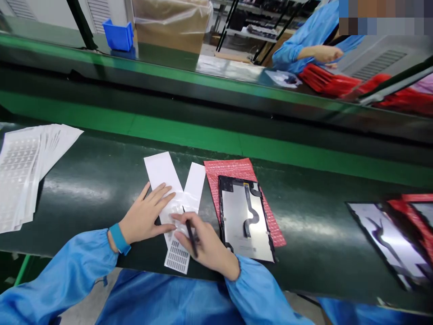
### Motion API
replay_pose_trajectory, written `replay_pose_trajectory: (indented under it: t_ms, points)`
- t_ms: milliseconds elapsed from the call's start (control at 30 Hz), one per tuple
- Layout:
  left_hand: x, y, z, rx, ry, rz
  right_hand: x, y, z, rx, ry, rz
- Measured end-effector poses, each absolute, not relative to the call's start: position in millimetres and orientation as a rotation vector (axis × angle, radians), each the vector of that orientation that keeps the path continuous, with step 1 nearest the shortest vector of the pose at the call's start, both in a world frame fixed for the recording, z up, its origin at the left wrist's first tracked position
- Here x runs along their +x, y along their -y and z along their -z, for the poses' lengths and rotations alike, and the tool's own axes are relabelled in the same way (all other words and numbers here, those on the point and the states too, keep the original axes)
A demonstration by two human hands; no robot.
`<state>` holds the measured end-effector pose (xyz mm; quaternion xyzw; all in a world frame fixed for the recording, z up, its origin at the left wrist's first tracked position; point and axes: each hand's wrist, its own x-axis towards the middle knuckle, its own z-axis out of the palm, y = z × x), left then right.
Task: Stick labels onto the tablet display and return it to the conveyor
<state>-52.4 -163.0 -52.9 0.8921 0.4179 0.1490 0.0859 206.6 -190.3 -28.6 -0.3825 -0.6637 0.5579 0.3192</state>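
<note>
My left hand [145, 215] lies flat with fingers spread on a white backing sheet [162, 168]. In my right hand [204, 243] is a pair of black tweezers [191, 237], held like a pen, its tip over the sheets between both hands. A narrower label sheet [177, 257] crosses under the first one; rows of small dark-printed labels show at its near end. Whether the tips grip a label is too small to tell. Just right of my right hand, a display panel [237, 216] with a dark flex cable rests on a pink bubble-wrap bag [230, 168].
Stacked sticker sheets [23, 167] lie at the far left. Another display panel [382, 239] is at the right, beside red bubble wrap [411, 225]. Beyond the green ledge [169, 126] are a blue bin [118, 36], a cardboard box [169, 27] and a co-worker's hand [326, 54] near red bags [328, 81].
</note>
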Motion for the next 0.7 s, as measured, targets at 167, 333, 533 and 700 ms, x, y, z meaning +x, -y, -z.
replay_pose_trajectory:
  t_ms: [167,333,533,700]
  points:
    - [-64,162,44,2.597,-1.176,-0.416,237,189,30,-1.074,1.905,-1.301]
    - [-38,162,37,2.489,-1.207,-0.664,251,164,25,-1.009,1.657,-1.241]
    - [-6,151,58,2.428,-1.244,-0.861,231,135,32,-1.115,1.46,-1.331]
    - [-12,149,64,2.349,-1.215,-0.85,230,133,41,-1.164,1.256,-1.507]
